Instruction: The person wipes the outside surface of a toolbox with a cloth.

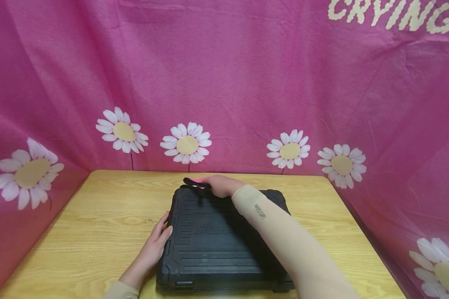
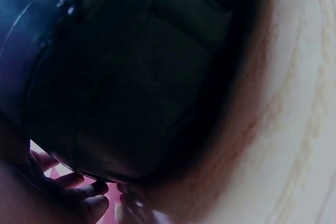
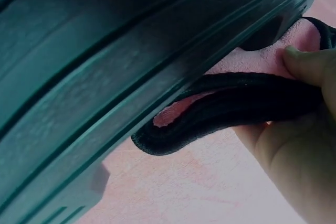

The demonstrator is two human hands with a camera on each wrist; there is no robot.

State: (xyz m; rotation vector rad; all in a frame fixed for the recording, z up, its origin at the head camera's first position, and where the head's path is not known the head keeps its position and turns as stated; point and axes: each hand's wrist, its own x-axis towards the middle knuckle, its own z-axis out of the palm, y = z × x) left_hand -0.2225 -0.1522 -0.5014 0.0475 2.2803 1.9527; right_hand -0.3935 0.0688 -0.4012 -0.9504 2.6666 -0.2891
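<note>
A black hard plastic case [image 1: 224, 232] with a ribbed lid lies flat on the wooden table. Along its left side rests my left hand [image 1: 155, 238], thumb near the upper edge; the left wrist view shows that hand's fingers [image 2: 68, 182] beside the case wall. Across the lid reaches my right arm. At the far edge, my right hand [image 1: 221, 185] pinches a soft pink cloth piece with thick black edging [image 3: 236, 95], its thumb on the pink side. The cloth is partly folded and lies against the case. What shape it has overall cannot be made out.
The light wooden table [image 1: 116, 207] extends around the case on both sides. A pink curtain [image 1: 231, 83] printed with white daisies hangs behind the table and along its left and right.
</note>
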